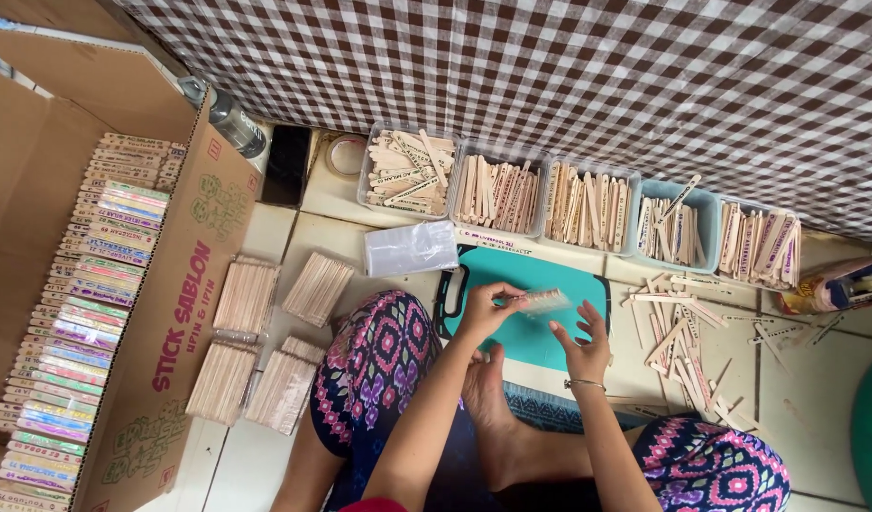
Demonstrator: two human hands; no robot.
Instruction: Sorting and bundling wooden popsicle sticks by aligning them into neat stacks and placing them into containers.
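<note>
The left hand [483,313] pinches the left end of a small bundle of wooden sticks [544,301], held over the teal cutting board [550,284]. The right hand [582,343] hovers just near and right of the bundle, fingers spread, holding nothing.

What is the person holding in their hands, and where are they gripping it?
The left hand pinches a small bundle of wooden sticks by its left end; the right hand is open, holding nothing.

Home floor workspace: tiled floor [265,237], checked cloth [550,76], tubs of craft sticks [587,204], cardboard box [180,313]
</note>
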